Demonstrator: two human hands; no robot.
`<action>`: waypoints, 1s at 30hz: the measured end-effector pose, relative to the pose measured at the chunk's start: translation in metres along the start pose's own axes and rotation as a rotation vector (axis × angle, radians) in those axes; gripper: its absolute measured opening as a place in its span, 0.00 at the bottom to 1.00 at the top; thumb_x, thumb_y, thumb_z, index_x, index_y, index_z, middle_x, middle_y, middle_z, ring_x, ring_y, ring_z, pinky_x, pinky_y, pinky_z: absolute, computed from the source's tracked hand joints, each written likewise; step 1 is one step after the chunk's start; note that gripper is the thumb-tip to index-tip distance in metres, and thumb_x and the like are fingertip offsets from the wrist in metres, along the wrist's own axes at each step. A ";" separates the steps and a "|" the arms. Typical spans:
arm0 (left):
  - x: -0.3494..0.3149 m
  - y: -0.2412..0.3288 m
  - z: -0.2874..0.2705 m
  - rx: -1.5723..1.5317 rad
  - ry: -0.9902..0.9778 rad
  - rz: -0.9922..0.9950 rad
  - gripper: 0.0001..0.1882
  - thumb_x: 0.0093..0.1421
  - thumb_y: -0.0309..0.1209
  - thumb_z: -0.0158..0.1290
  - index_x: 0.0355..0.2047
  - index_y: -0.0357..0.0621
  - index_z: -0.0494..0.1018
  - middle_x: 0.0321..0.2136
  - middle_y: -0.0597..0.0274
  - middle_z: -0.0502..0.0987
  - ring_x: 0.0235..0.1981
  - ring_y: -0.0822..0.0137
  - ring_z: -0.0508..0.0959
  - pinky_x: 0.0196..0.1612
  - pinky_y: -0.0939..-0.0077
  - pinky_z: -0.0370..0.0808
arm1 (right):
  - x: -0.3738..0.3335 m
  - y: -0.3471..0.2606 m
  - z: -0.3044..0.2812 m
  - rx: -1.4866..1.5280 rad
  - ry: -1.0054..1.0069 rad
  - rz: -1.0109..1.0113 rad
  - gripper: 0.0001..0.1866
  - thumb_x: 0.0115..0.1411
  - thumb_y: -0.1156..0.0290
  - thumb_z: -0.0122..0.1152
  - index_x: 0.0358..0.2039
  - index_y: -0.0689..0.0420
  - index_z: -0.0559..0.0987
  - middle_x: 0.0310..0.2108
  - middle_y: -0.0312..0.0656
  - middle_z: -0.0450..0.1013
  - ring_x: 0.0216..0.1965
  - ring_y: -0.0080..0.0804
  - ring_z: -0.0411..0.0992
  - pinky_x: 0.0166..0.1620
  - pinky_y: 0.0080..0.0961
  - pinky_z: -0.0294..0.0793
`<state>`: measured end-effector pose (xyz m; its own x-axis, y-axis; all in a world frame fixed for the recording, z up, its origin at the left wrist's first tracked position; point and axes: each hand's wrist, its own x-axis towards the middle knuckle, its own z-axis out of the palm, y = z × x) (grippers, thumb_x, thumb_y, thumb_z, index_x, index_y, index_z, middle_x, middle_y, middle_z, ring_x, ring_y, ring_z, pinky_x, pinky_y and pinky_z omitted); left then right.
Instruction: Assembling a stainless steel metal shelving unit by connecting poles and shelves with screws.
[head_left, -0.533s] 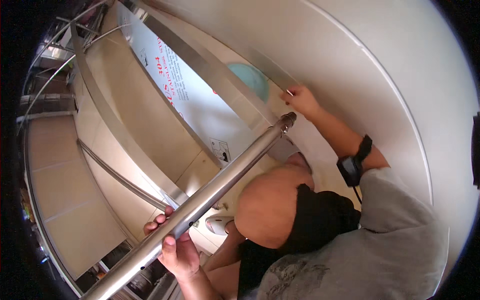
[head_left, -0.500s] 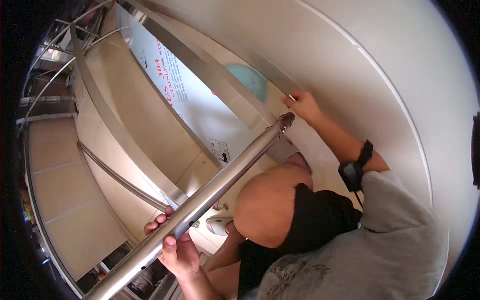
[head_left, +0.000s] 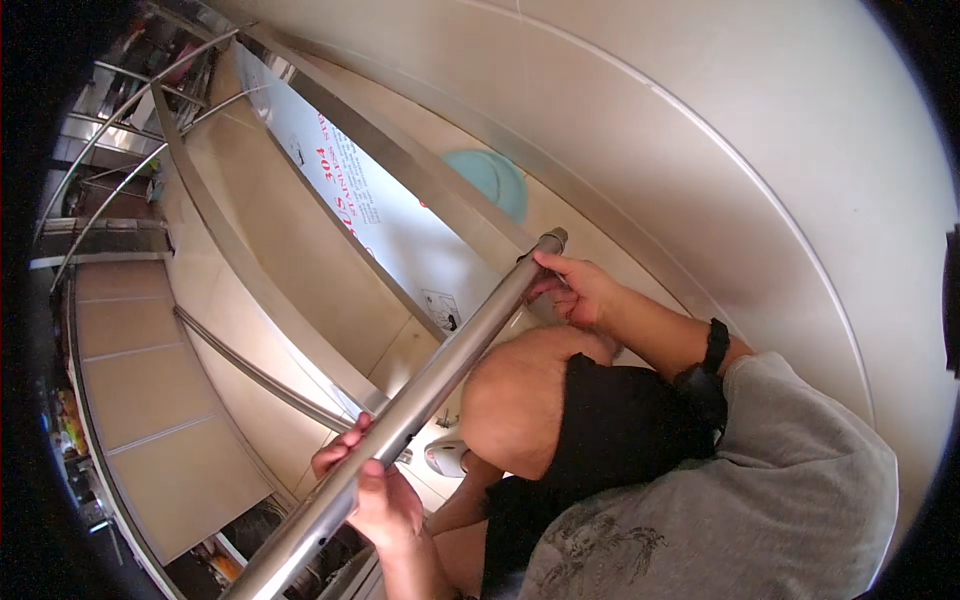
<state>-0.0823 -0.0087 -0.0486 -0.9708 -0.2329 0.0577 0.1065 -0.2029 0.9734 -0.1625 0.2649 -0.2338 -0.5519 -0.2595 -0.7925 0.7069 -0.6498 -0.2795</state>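
A long shiny steel tube (head_left: 455, 368) runs slantwise from the lower left up to the middle, with small dark holes in its side. At its upper end is a narrower fitting (head_left: 554, 238). My left hand (head_left: 388, 505) is wrapped round the lower part of the tube, thumb on the near side and fingers beyond it. Close to the upper end, my right hand (head_left: 578, 290) grips the tube, its thumb on top and its curled fingers partly hidden. Under the tube lies a steel frame (head_left: 440, 165) around a panel with printed film (head_left: 395, 220).
A pale blue round basin (head_left: 490, 180) stands beyond the frame, near the smooth wall (head_left: 760, 200). Thin bent metal tubes (head_left: 150, 85) rise at the upper left. A tiled strip (head_left: 150, 410) lies to the left, and my knee (head_left: 515, 410) is just below the tube.
My right hand has come down from beyond the tube's end and taken hold of the tube. The tube and my left hand have shifted slightly.
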 end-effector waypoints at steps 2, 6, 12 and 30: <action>0.000 -0.005 -0.007 0.007 -0.146 0.081 0.19 0.47 0.31 0.60 0.35 0.44 0.63 0.36 0.61 0.70 0.45 0.59 0.69 0.56 0.57 0.59 | -0.001 0.002 -0.004 0.023 -0.038 -0.029 0.19 0.50 0.49 0.59 0.28 0.52 0.73 0.23 0.41 0.71 0.09 0.14 0.48 0.12 0.12 0.44; 0.000 0.004 -0.008 -0.033 -0.029 0.028 0.19 0.47 0.31 0.60 0.35 0.44 0.63 0.36 0.60 0.69 0.44 0.59 0.70 0.56 0.58 0.60 | -0.007 -0.001 -0.003 0.134 0.010 -0.051 0.16 0.49 0.51 0.60 0.25 0.50 0.72 0.22 0.41 0.72 0.09 0.16 0.50 0.11 0.13 0.44; 0.003 0.009 0.003 0.003 0.001 0.041 0.20 0.47 0.33 0.60 0.35 0.43 0.62 0.35 0.58 0.68 0.44 0.57 0.70 0.55 0.57 0.61 | 0.020 -0.014 -0.009 -0.032 0.086 -0.041 0.15 0.48 0.53 0.62 0.20 0.48 0.71 0.17 0.33 0.66 0.09 0.17 0.49 0.12 0.16 0.43; -0.002 -0.004 -0.040 -0.063 -0.292 -0.135 0.29 0.46 0.27 0.60 0.47 0.44 0.59 0.50 0.49 0.63 0.57 0.52 0.58 0.58 0.50 0.54 | 0.024 -0.018 -0.006 0.020 0.171 -0.133 0.13 0.45 0.56 0.59 0.16 0.48 0.68 0.13 0.31 0.59 0.10 0.18 0.48 0.12 0.19 0.43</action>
<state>-0.0724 -0.0458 -0.0610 -0.9967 0.0811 -0.0008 -0.0230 -0.2739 0.9615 -0.1860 0.2747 -0.2513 -0.5553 -0.0464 -0.8304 0.6228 -0.6849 -0.3782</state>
